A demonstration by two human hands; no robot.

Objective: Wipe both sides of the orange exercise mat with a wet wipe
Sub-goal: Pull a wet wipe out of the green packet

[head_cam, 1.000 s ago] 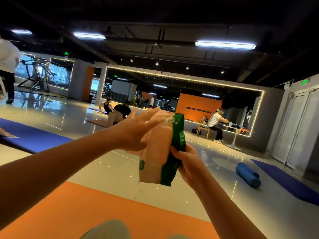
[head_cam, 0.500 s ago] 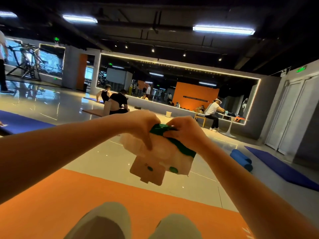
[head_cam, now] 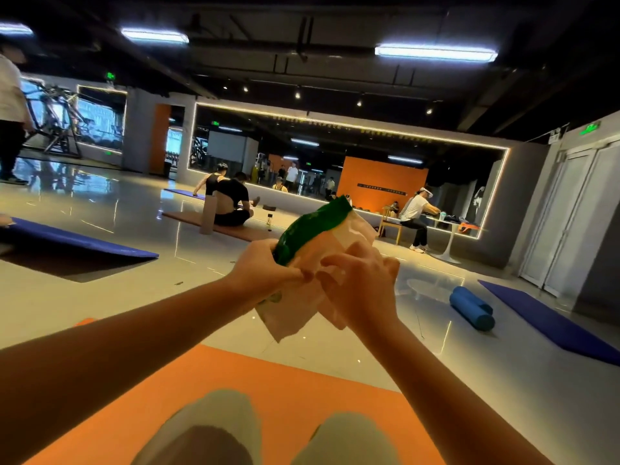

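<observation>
The orange exercise mat (head_cam: 295, 387) lies flat on the floor (head_cam: 335, 350), nearest the camera. Above it both forearms reach forward, and the left hand (head_cam: 265, 273) and right hand (head_cam: 360, 290) curl around a green-and-tan wet wipe pack (head_cam: 330, 229), fingertips pinching its face.

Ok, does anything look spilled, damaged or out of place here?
Nothing stands out. The left hand and right hand both grip the wet wipe pack above the orange mat, whose visible part lies flat on the floor. The slanted room is only camera tilt.
</observation>
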